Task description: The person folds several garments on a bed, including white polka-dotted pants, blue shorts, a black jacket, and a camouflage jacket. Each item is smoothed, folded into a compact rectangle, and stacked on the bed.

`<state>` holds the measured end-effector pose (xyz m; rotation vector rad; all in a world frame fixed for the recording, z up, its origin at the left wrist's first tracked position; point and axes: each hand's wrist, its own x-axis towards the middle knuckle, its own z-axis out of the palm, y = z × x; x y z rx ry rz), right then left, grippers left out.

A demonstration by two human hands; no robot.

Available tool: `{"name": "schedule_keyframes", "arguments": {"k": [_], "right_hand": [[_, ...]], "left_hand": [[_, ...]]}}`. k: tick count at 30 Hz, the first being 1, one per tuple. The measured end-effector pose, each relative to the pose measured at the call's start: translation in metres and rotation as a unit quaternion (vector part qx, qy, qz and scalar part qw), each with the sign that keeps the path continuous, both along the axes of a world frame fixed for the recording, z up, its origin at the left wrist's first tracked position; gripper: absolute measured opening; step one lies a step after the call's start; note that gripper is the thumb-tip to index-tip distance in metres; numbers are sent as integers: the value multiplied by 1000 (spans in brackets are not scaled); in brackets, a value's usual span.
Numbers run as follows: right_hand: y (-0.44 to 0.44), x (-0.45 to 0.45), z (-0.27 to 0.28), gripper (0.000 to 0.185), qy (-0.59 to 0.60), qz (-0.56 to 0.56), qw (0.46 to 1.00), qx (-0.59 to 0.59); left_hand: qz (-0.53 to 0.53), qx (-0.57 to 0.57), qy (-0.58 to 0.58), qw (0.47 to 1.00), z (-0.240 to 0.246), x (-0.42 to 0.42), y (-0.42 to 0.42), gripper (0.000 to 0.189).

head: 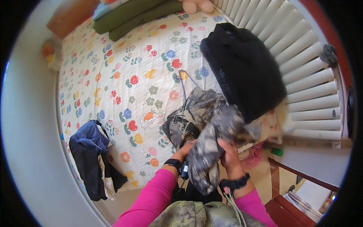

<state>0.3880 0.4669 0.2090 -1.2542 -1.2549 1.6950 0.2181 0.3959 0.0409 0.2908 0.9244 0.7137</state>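
A grey-and-black camouflage garment lies bunched at the bed's near edge, part of it lifted and blurred between my hands. My right hand grips the raised fabric, thumb on top. My left hand is at the garment's left side, its fingers mostly hidden by the cloth. A purple wire hanger sticks out beyond the garment's far end. A folded black garment lies to the right, close beside the camouflage cloth.
The bed has a quilted floral cover. Dark, blue and white clothes lie at its left edge. Folded green bedding sits at the far end. A white radiator stands on the right, with a pink plastic bag below the bed edge.
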Motion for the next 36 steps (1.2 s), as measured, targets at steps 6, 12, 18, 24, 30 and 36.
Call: {"name": "schedule_keyframes", "arguments": {"k": [6,12,18,24,30,36], "right_hand": [[75,-130,-64,29,-1,31,989,-145],[89,-185,-156,26,-65,162,982,-74],[102,-148,-104,29,9,211,977,-23],[131,-86,-54,41,-438,110,692,564],[150,-85,-109,54,-555,149,686,447],[155,-74,-141,53,-523,134,717,441]], "left_hand": [[323,-139,-13,936,21,-55,-57,47],[293,113,530,788,91,-76,-32,71],[21,98,802,589,99,-67,56,66],[-37,151,787,597,76,-79,61,62],[-2,194,781,593,53,-91,88,64],[32,167,765,621,12,-81,92,82]]}}
